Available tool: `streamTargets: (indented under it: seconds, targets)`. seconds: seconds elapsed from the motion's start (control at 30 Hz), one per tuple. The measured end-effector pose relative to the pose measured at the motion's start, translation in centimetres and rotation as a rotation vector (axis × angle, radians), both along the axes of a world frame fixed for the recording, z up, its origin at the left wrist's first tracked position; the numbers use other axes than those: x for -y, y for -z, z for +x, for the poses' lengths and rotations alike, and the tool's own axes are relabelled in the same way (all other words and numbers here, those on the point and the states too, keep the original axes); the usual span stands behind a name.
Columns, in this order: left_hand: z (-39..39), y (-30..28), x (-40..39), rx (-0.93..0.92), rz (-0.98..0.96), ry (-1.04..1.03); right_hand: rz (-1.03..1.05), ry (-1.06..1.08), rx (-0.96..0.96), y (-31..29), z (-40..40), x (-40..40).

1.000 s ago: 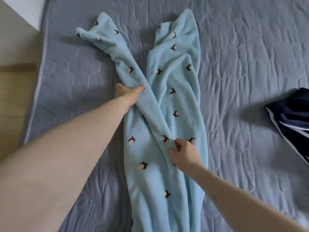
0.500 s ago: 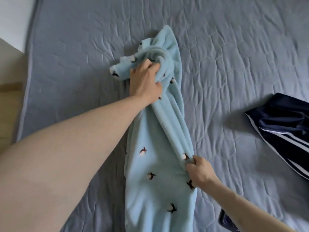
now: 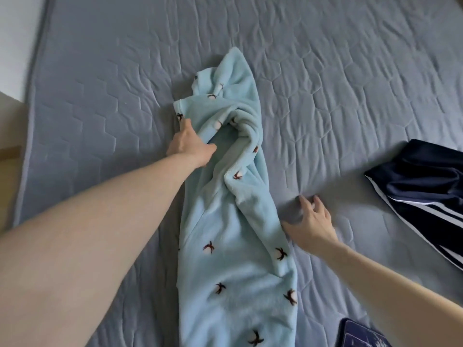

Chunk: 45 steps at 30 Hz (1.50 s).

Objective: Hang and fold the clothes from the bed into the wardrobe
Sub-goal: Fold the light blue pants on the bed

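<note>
A light blue fleece garment (image 3: 233,246) with small dark prints lies lengthwise on the grey quilted bed (image 3: 325,71). Its far end is folded back toward me in a bunched loop. My left hand (image 3: 190,144) holds the folded-over fabric at the garment's left edge, fingers tucked under the cloth. My right hand (image 3: 310,221) hovers with spread fingers just right of the garment, over the bedcover, holding nothing.
A dark navy garment with white stripes (image 3: 423,191) lies at the bed's right side. A dark blue patterned item (image 3: 360,334) shows at the bottom edge. The bed's left edge (image 3: 32,96) borders a wooden floor and white wall.
My left hand pulled the folded leg ends back toward me and lowered them onto the garment. My right hand let go of the garment's right edge and opened beside it.
</note>
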<state>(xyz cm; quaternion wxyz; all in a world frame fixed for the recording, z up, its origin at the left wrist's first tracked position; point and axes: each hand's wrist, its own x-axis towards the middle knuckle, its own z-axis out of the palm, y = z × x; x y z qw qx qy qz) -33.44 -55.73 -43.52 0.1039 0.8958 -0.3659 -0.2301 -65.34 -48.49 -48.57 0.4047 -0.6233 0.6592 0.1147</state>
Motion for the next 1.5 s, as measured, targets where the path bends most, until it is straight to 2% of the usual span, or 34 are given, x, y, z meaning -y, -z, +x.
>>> streamTargets:
  seconds: [0.1, 0.17, 0.3, 0.37, 0.43, 0.47, 0.53, 0.57, 0.67, 0.73, 0.77, 0.83, 0.9, 0.97, 1.03, 1.1, 1.2, 1.27, 1.33, 1.4, 1.5]
  targets:
    - [-0.1, 1.6, 1.3, -0.24, -0.044, -0.139, 0.054, -0.126, -0.075, 1.6, 0.0, 0.6]
    - [0.1, 1.3, 2.5, -0.275, -0.098, -0.233, 0.106, -0.161, -0.078, 1.8, -0.2, 1.1]
    - [1.0, -3.6, 6.6, 0.167, -0.411, -0.2, 0.205, -0.17, -0.049, 1.4, -0.6, 2.1]
    - [1.1, -7.3, 9.6, 0.241, -0.582, -0.097, 0.221, -0.174, -0.047, 1.5, -0.7, 2.3]
    - [0.8, -10.1, 13.0, 0.245, -0.66, -0.009, 0.232, -0.176, -0.049, 1.6, -0.6, 2.7]
    - [0.3, -11.1, 14.7, 0.26, -0.641, 0.03, 0.238, -0.173, -0.049, 1.6, -0.6, 2.8]
    - [-0.6, -11.3, 17.1, 0.263, -0.483, 0.129, 0.244, -0.172, -0.047, 1.7, -0.7, 2.9]
    - [-1.4, -10.9, 17.6, 0.179, -0.384, 0.187, 0.243, -0.167, -0.044, 1.8, -0.7, 2.8]
    - [-3.8, -7.7, 16.1, -0.294, -0.144, 0.311, 0.24, -0.16, -0.032, 1.8, -0.8, 2.6]
    - [-4.4, -5.4, 13.2, -0.395, -0.181, 0.261, 0.237, -0.156, -0.028, 1.9, -0.9, 2.4]
    - [-4.2, -4.3, 11.5, -0.331, -0.246, 0.196, 0.234, -0.154, -0.027, 1.9, -0.9, 2.3]
    - [-3.7, -2.4, 7.7, -0.077, -0.358, 0.043, 0.223, -0.145, -0.021, 1.9, -0.9, 2.1]
    - [-3.1, -0.6, 3.9, 0.067, -0.336, -0.078, 0.21, -0.143, -0.013, 1.9, -0.8, 1.8]
    - [-2.9, 1.3, 0.9, 0.026, -0.147, -0.114, 0.197, -0.137, -0.016, 1.9, -0.7, 1.7]
    - [-3.2, 3.1, -1.3, -0.054, 0.138, 0.024, 0.188, -0.139, -0.027, 1.9, -0.7, 1.6]
    - [-3.5, 4.4, -2.6, -0.024, 0.276, 0.152, 0.185, -0.141, -0.034, 2.1, -0.7, 1.5]
    - [-3.9, 4.8, -3.6, 0.009, 0.121, 0.151, 0.17, -0.125, -0.016, 2.4, -0.5, 1.5]
    - [-4.0, 4.8, -5.1, -0.083, -0.086, 0.061, 0.168, -0.085, 0.002, 2.3, -0.3, 1.7]
    - [-3.8, 4.9, -7.2, -0.106, -0.209, 0.068, 0.176, -0.004, 0.026, 2.1, 0.1, 1.9]
    - [-2.9, 5.1, -9.8, -0.045, -0.263, 0.083, 0.151, 0.046, 0.027, 1.6, 0.9, 1.2]
    - [-1.6, 5.4, -12.5, -0.002, -0.273, -0.078, 0.048, -0.024, -0.034, 1.3, 1.3, -1.6]
